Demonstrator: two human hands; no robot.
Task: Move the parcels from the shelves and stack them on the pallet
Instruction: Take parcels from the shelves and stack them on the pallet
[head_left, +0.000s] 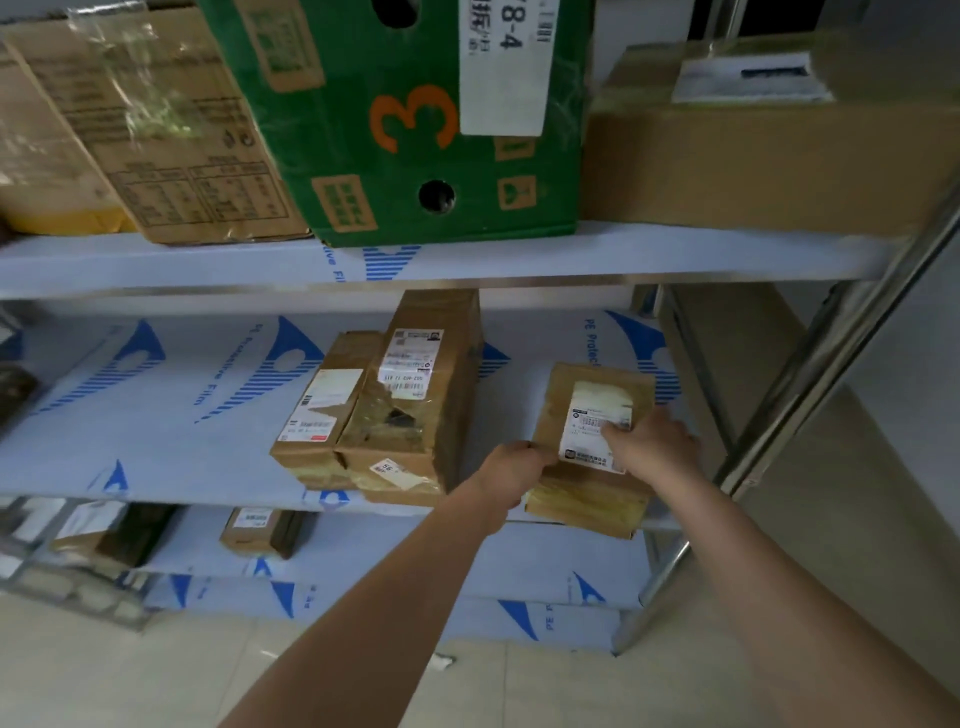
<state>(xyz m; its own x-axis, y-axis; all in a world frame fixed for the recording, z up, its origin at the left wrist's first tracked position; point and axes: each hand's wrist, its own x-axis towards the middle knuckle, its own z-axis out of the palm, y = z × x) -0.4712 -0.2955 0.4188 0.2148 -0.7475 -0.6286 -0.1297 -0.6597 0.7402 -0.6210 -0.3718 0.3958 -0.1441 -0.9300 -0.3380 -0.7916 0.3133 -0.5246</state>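
A small brown parcel (592, 488) with a white label lies at the front right of the middle shelf (171, 415), its near end jutting over the shelf edge. My left hand (511, 467) grips its left side. My right hand (649, 441) grips its right side, fingers lying over the label. Two longer brown parcels lie side by side to the left: a narrow parcel (322, 410) and a taller torn parcel (415, 410). No pallet is in view.
On the top shelf stand a green carton (415, 119), brown cartons (156, 130) to its left and a big brown box (769, 150) at the right. The lower shelf holds small parcels (260, 530). A steel upright (779, 415) stands to the right; tiled floor lies below.
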